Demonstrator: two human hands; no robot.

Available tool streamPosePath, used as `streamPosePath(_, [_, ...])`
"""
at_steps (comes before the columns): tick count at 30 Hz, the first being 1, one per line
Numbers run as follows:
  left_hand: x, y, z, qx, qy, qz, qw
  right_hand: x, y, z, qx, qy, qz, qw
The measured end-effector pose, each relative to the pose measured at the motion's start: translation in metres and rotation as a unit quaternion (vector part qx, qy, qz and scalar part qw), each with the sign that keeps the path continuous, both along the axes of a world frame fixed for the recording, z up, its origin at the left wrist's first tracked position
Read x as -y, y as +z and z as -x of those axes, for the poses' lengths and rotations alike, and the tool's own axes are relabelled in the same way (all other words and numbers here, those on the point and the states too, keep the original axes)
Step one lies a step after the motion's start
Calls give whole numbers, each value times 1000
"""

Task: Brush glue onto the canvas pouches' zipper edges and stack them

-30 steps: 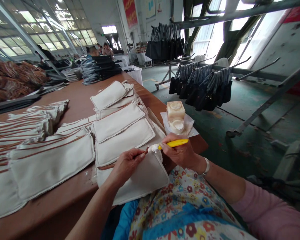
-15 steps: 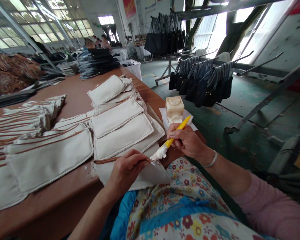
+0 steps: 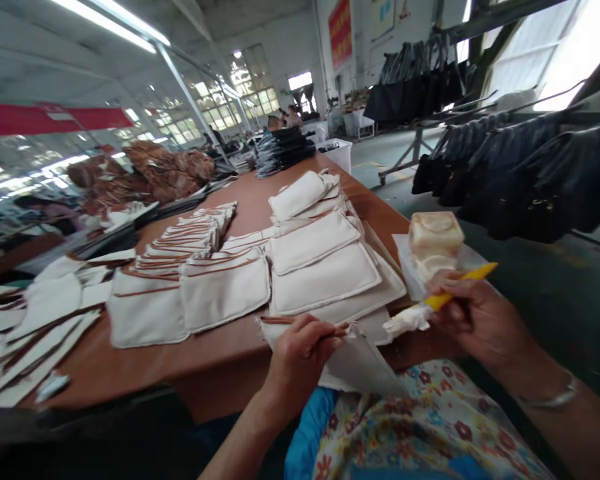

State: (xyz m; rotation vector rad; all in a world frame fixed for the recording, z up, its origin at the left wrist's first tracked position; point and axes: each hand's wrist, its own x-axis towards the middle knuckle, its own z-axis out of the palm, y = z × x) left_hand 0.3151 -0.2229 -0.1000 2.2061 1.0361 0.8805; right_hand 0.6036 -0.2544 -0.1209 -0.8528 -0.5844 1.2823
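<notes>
Brush, yellow-handled with white, probably gluey bristles, sits gripped in the right hand; stroke thinly while the left hand pinches the brown-edged cream panel.

From where I stand, the off-white panel looks like a flat, smooth piece with a brown trim along its top edge; it is held up by that edge, tilted, with its lower part sloping down and off to the right; a small white patch shows near the trim's right end. The yellow-handled brush is held to the right of it, on a slant, the handle's free end pointing up and away to the right; its head is thickly caked in something white and lumpy (the bristles themselves are quite buried), the tip aimed down and left, near the panel yet apart from the trim.
</notes>
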Motion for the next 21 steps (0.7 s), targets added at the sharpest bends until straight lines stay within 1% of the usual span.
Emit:
streamPosePath(2, [1, 22, 27, -6, 68, -25, 997, -2, -8, -9, 2, -6, 22, 1000])
streamPosePath(4, [-5, 51, 58, -29, 134, -47, 989, -2, -16, -16, 4, 1, 43, 999])
streamPosePath(5, [-12, 66, 74, -47, 160, -54, 985, -1, -20, -17, 4, 4, 51, 999])
streamPosePath(7, [-34, 93, 102, -93, 186, -58, 976, 0, -28, -19, 5, -1, 67, 998])
streamPosePath(8, [-50, 102, 114, -120, 188, -55, 973, 1, -32, -20, 4, -10, 76, 997])
streamPosePath(9, [-69, 109, 125, -148, 188, -49, 970, 2, -35, -20, -1, -19, 88, 996])
streamPosePath(10, [-90, 112, 134, -177, 187, -41, 965, 3, -37, -20, -10, -27, 97, 995])
streamPosePath(11, [-112, 111, 141, -207, 185, -30, 960, 4, -40, -20, -21, -34, 105, 994])
streamPosePath(12, [-135, 107, 146, -238, 183, -20, 954, 5, -42, -20, -33, -39, 108, 993])
streamPosePath(14, [-178, 92, 146, -312, 177, -14, 933, 8, -46, -19, -53, -47, 109, 992])
streamPosePath(15, [-198, 83, 141, -344, 176, -23, 922, 10, -47, -19, -60, -51, 108, 991])
streamPosePath(16, [-215, 73, 132, -369, 175, -39, 912, 11, -49, -19, -65, -58, 106, 991])
streamPosePath(18, [-244, 54, 103, -390, 165, -72, 903, 14, -51, -20, -74, -61, 105, 990])
streamPosePath(21, [-280, 28, 42, -381, 124, -88, 912, 17, -50, -24, -89, -62, 94, 990])
